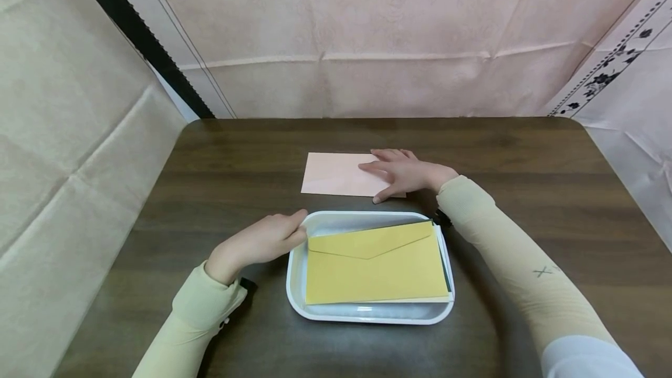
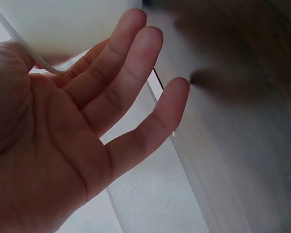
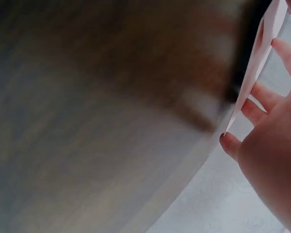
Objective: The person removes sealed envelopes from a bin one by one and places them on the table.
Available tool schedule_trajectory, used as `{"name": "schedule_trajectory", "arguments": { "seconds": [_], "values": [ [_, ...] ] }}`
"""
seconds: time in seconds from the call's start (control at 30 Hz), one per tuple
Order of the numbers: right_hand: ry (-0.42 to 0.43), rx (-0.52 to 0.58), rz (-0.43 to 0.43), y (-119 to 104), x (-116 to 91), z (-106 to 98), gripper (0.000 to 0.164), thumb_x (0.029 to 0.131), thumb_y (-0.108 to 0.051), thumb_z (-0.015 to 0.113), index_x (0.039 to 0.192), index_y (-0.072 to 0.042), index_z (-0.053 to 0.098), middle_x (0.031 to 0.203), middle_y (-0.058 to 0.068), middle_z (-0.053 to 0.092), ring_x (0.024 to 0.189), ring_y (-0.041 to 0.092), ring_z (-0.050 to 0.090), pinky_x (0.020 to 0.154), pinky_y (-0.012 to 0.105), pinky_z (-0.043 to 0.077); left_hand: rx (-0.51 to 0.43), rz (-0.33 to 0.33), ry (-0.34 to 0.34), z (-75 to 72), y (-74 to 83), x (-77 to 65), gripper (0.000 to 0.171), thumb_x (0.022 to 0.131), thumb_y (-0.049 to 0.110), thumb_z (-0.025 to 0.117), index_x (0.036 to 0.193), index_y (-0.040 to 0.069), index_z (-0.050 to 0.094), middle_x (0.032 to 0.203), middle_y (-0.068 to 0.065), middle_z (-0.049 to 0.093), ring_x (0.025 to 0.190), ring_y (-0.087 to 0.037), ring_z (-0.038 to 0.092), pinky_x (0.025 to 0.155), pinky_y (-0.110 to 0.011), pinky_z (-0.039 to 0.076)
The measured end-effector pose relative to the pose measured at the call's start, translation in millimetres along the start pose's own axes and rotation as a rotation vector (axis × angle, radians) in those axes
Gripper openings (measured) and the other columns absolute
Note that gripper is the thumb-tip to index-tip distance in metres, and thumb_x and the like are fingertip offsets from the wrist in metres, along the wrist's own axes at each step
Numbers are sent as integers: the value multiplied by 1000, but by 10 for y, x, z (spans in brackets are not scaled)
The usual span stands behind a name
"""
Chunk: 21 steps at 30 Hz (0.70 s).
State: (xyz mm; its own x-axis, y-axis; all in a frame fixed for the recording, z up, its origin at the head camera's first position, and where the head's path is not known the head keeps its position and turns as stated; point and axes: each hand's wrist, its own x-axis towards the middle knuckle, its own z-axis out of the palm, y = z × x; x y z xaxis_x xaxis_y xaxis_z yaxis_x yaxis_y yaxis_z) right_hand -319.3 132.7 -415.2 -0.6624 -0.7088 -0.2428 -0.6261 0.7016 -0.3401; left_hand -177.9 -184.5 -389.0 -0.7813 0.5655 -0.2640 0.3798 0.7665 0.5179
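In the head view, a white tray [image 1: 367, 315] stands near the middle of the table. Lying in it is a yellow envelope [image 1: 378, 270] with its pointed flap side up; edges of a pale and a dark sheet show beneath. My left hand [image 1: 265, 244] holds the tray's far left corner, thumb at the rim; the left wrist view shows the other fingers [image 2: 148, 56] extended beside the tray wall [image 2: 68, 29]. Beyond the tray lies a pale pink envelope [image 1: 336, 175]. My right hand [image 1: 406, 172] rests on its right end with spread fingers, thumb at the near edge.
The dark wooden table [image 1: 525, 191] has rounded far corners. Pale cloth [image 1: 367, 34] hangs behind it and at both sides, with a black strip [image 1: 147, 34] at the left and a flowered border [image 1: 604, 77] at the right.
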Motion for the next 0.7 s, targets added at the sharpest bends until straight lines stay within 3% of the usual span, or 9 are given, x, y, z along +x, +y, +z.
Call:
{"name": "schedule_trajectory", "arguments": {
  "seconds": [0.37,0.5,0.6,0.7],
  "values": [
    [23,-105,-41,5,-57,36,88,79,-70,53,152,-28,26,158,9,7,142,32,1,106,58,3,-4,-3,-8,21,-14,-1,11,97,26,37,96,16,42,65,2,37,52,-11,34,50,-25,32],
    [89,-140,-35,2,-81,-18,83,81,-68,53,150,-27,31,157,8,11,142,32,5,106,58,8,-3,-3,-10,22,-3,-7,11,96,26,38,95,15,42,65,2,37,52,-10,34,51,-25,32],
    [194,-120,-30,-14,-154,-132,68,86,-59,55,143,-22,46,151,7,29,137,29,23,105,54,20,-3,-9,-8,9,0,-4,12,96,26,38,95,15,42,66,2,36,53,-10,33,52,-25,32],
    [276,-61,-2,-57,-308,-273,49,90,-48,56,128,-17,60,129,4,54,113,22,51,94,45,39,0,-9,-5,-10,-1,-2,13,96,27,37,95,15,42,66,1,35,53,-11,33,52,-25,32]
  ]
}}
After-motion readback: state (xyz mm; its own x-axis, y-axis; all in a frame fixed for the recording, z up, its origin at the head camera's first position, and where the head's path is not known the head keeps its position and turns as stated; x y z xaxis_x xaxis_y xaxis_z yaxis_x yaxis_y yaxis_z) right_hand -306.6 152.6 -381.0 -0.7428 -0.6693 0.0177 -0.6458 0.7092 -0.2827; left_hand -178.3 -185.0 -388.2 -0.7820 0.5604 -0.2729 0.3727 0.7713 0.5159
